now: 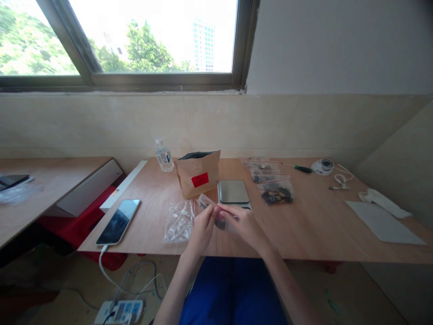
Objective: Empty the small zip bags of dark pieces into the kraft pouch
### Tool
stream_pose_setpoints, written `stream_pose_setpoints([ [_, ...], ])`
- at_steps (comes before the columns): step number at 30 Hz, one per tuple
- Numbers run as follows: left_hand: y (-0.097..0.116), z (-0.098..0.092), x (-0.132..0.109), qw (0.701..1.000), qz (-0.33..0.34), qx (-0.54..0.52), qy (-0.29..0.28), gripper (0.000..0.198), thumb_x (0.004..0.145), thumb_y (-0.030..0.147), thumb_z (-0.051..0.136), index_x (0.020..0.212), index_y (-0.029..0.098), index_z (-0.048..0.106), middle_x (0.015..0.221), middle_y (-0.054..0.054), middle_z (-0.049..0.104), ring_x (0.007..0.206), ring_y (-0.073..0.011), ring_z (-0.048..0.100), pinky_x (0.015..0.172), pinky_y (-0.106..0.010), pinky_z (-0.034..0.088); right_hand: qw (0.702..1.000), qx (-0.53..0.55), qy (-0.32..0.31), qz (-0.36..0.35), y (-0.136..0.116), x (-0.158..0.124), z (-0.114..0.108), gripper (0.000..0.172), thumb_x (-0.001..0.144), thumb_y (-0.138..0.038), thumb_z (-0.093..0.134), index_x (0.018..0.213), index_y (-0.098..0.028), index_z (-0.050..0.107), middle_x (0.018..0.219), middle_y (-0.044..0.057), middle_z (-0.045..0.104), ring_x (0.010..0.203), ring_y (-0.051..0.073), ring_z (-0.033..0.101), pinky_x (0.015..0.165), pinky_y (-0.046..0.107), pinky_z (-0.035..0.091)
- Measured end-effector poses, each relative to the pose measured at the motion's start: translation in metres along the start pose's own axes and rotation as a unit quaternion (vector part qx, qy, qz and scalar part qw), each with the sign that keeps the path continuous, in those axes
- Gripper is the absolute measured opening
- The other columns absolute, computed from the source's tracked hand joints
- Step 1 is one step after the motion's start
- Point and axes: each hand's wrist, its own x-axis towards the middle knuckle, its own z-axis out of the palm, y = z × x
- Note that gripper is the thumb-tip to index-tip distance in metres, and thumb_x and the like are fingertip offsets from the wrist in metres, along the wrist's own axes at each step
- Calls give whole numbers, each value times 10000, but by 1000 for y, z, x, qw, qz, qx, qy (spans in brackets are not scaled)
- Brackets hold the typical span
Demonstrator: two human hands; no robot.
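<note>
Both hands meet over the table's front part, pinching a small clear plastic bag [220,224] with something dark inside that I cannot make out. My left hand [204,224] is closed on the bag's left side. Closed fingers of my right hand [242,224] grip its upper edge, close to the left fingertips. Just beyond the hands lies a digital scale [233,192] with a silver plate. A brown paper pouch [199,174] with a red label stands behind, its top open. To the left of my left hand rests a zip bag of clear plastic pieces [179,221].
A phone [119,221] on a charging cable lies at the left, with a water bottle [164,155] at the back. Several zip bags of dark parts [276,193] lie right of the scale. Farther right are a green-handled screwdriver [303,169], a white dome camera [323,166] and a white sheet [384,222].
</note>
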Motion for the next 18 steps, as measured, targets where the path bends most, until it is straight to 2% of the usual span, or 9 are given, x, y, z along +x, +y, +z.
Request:
stream_pose_setpoints([
  [7, 6, 4, 2, 1000, -13, -14, 10, 321, 905, 408, 355, 787, 174, 539, 742, -12, 577, 706, -148, 534, 651, -237, 408, 1000, 14, 4, 9, -1, 1, 2, 300, 879, -293, 502, 1157, -258, 611, 1139, 34, 656, 999, 197, 632, 877, 325, 491],
  [13, 15, 3, 1, 1000, -17, -11, 2, 341, 900, 412, 362, 762, 169, 556, 720, -14, 582, 690, -149, 524, 638, -235, 399, 999, 22, 19, 32, -6, 2, 2, 261, 891, -328, 462, 1011, -234, 673, 977, 32, 709, 879, 190, 660, 770, 280, 501],
  [18, 13, 2, 0, 1000, -1, -10, -10, 315, 911, 382, 348, 751, 176, 525, 697, -2, 559, 668, -140, 519, 628, -231, 390, 995, 73, 12, 65, -5, 4, 1, 288, 880, -378, 469, 933, -197, 686, 881, 37, 713, 819, 180, 652, 731, 266, 493],
])
